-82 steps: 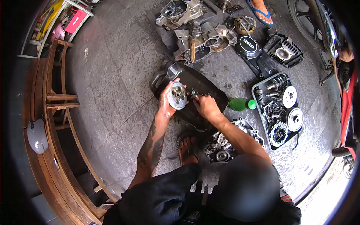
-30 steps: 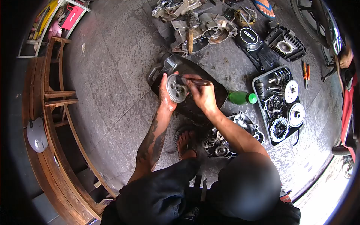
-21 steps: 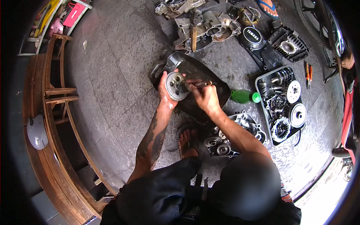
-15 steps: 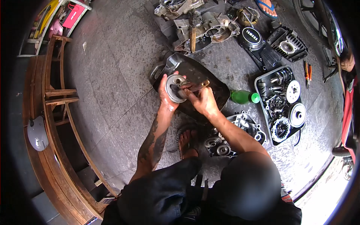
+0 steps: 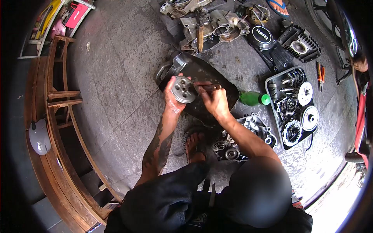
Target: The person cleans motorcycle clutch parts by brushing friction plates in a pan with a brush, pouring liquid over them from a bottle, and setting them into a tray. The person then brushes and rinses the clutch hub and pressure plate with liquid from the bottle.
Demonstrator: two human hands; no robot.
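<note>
My left hand grips a round, grey metal disc with several holes, perhaps a clutch part, by its rim. Its holed face is turned up. My right hand is closed around a brush with a brown handle; the brush end lies at the right edge of the disc, and whether it touches is unclear. Both hands are above a black plastic basin on the floor. A green bottle lies beside the basin's right side.
A metal tray of gears and shafts is at right, near orange-handled pliers. Engine casings, a Yamaha cover and a finned cylinder part lie ahead. Another casing sits under my right forearm. A wooden bench stands left.
The brush has moved off the middle of the disc to its right edge, as my right hand shifted slightly right. More of the disc's holes show now.
</note>
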